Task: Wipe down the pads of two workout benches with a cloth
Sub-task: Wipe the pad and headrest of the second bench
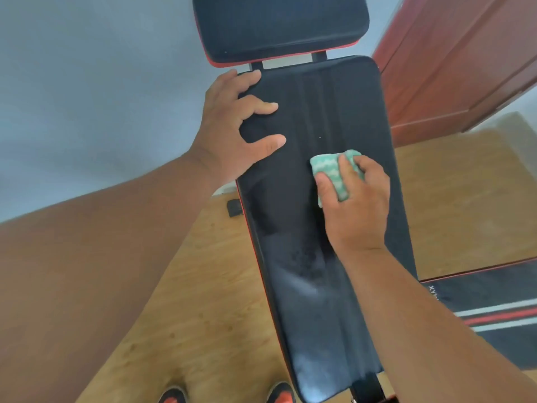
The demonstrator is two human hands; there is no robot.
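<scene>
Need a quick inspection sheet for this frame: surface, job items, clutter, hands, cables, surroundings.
Surface: long black bench pad, duller smeared patch on near half.
Job's things: green-and-white cloth folded, pressed on pad; smaller head pad beyond; second bench at right.
Clutter: small black object on floor.
Hands: right hand grips cloth; left hand spread on pad edge.
Cables: nothing seen.
Surroundings: wooden floor, grey wall, red-brown door, orange shoes.

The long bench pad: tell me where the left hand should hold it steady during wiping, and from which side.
Hold the long bench pad by its upper left edge, coming from the left. That edge is exposed and rounded, so the left hand can wrap over it. This keeps the grip clear of the centre, where the right hand presses the green cloth.
</scene>
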